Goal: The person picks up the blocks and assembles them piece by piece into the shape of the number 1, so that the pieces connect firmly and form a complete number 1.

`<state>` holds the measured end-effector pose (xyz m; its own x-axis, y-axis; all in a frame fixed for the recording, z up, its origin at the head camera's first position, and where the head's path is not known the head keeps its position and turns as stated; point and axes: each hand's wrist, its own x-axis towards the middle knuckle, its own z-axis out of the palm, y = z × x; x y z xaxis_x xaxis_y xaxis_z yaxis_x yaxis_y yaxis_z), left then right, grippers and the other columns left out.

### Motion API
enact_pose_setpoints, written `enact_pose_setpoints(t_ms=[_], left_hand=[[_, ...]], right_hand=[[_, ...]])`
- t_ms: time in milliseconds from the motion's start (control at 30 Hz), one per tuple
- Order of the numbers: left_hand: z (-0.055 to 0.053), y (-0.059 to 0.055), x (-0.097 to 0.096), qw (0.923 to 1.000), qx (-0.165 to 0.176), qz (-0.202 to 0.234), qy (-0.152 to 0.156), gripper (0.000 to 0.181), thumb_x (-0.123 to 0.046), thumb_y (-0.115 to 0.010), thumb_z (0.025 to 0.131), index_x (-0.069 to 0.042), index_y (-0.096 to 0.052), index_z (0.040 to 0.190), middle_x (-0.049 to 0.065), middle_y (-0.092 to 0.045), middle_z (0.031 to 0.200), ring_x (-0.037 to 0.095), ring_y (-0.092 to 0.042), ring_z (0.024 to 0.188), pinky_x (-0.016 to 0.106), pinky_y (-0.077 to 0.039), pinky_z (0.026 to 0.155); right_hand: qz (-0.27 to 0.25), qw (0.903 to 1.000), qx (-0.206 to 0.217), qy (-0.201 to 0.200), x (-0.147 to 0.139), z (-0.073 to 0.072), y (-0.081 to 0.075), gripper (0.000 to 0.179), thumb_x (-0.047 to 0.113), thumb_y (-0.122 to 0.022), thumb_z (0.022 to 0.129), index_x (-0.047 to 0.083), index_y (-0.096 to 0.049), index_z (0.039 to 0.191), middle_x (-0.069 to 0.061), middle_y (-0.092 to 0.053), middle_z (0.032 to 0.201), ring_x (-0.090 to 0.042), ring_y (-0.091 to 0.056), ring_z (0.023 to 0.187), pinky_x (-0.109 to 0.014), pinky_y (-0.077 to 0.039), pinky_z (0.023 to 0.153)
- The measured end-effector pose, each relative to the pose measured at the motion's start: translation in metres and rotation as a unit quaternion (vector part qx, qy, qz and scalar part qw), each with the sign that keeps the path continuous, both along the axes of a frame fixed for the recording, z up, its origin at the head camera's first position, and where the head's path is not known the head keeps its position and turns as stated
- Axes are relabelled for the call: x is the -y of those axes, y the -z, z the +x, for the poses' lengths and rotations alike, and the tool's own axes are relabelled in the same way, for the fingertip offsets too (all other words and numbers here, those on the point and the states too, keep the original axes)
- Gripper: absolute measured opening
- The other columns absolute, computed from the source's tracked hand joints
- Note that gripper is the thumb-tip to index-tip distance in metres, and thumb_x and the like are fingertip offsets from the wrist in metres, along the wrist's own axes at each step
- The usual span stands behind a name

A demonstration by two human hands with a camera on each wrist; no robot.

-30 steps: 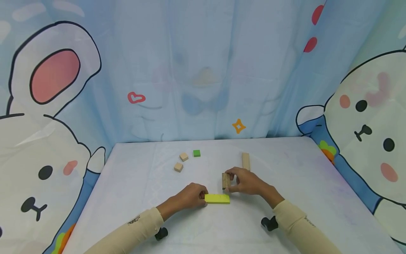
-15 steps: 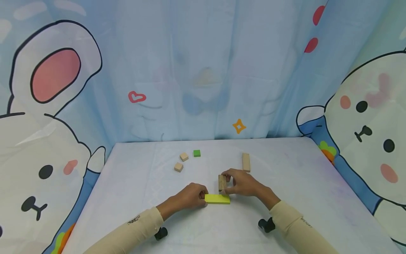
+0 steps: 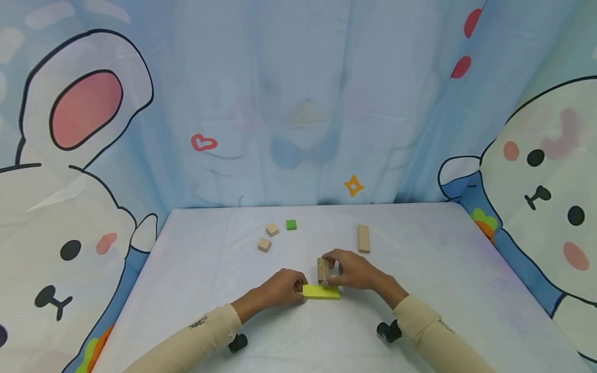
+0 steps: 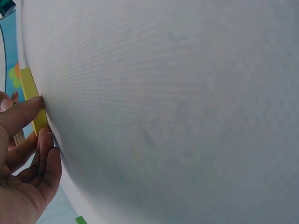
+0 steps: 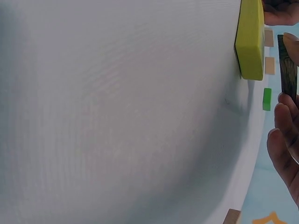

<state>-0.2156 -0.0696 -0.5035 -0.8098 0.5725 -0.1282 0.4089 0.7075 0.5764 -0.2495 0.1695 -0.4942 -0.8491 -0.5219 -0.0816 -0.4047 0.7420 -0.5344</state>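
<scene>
A yellow rectangular block point(image 3: 326, 292) lies crosswise on the table before me. My left hand point(image 3: 283, 286) pinches its left end between thumb and fingers; the left wrist view shows the thumb across the block's side point(image 4: 29, 84). My right hand point(image 3: 353, 270) holds a brown wooden block point(image 3: 322, 270) by its two ends, thumb at the near end and fingers at the far end. This block points away from me, just behind the yellow one, and its near end comes close to the yellow block's back edge. In the right wrist view its grained face point(image 5: 287, 65) looks dark.
Two small wooden cubes, a farther one point(image 3: 272, 230) and a nearer one point(image 3: 264, 245), lie at the back left beside a green block point(image 3: 291, 225). A pale wooden block point(image 3: 364, 239) lies behind my right hand. A printed curtain point(image 3: 298, 155) hangs behind the table.
My right hand has moved left and slightly nearer to me with the wooden block, bringing it over behind the yellow block's middle. My left hand and the yellow block stay in place.
</scene>
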Motion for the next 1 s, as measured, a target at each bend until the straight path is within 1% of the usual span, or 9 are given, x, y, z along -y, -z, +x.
enact_pose_setpoints(t_ms=[233, 600, 833, 1000], left_hand=[[-0.001, 0.003, 0.001, 1.0000, 0.005, 0.007, 0.003, 0.026, -0.012, -0.080, 0.084, -0.005, -0.072, 0.107, -0.005, -0.063, 0.083, 0.003, -0.052, 0.073, 0.017, -0.046, 0.070], [-0.004, 0.006, -0.001, 1.0000, 0.004, 0.001, 0.007, 0.027, -0.014, -0.081, 0.084, -0.006, -0.072, 0.109, -0.008, -0.063, 0.083, 0.002, -0.052, 0.073, 0.017, -0.046, 0.071], [-0.003, 0.005, 0.000, 1.0000, 0.009, 0.001, 0.001, 0.027, -0.014, -0.081, 0.084, -0.006, -0.072, 0.109, -0.008, -0.062, 0.082, 0.002, -0.052, 0.073, 0.017, -0.046, 0.071], [-0.003, 0.005, 0.002, 1.0000, 0.005, 0.001, 0.005, 0.028, -0.014, -0.081, 0.085, -0.006, -0.072, 0.110, -0.007, -0.063, 0.083, 0.002, -0.052, 0.073, 0.017, -0.046, 0.071]], right_hand=[[0.002, 1.0000, -0.005, -0.006, 0.005, -0.001, 0.004, 0.066, 0.037, -0.086, 0.078, 0.008, -0.061, 0.132, 0.007, -0.059, 0.098, -0.010, -0.052, 0.080, -0.024, -0.047, 0.068], [0.006, 0.9998, -0.011, -0.012, 0.007, 0.000, 0.007, 0.065, 0.039, -0.085, 0.079, 0.010, -0.062, 0.132, 0.008, -0.058, 0.098, -0.010, -0.052, 0.079, -0.024, -0.046, 0.067], [0.009, 0.9996, -0.019, -0.020, 0.007, -0.002, 0.012, 0.066, 0.043, -0.084, 0.080, 0.010, -0.061, 0.133, 0.008, -0.058, 0.098, -0.008, -0.051, 0.077, -0.023, -0.045, 0.066], [0.008, 0.9994, -0.022, -0.024, 0.008, -0.004, 0.015, 0.066, 0.044, -0.083, 0.080, 0.011, -0.061, 0.133, 0.009, -0.058, 0.099, -0.007, -0.051, 0.077, -0.023, -0.045, 0.066]])
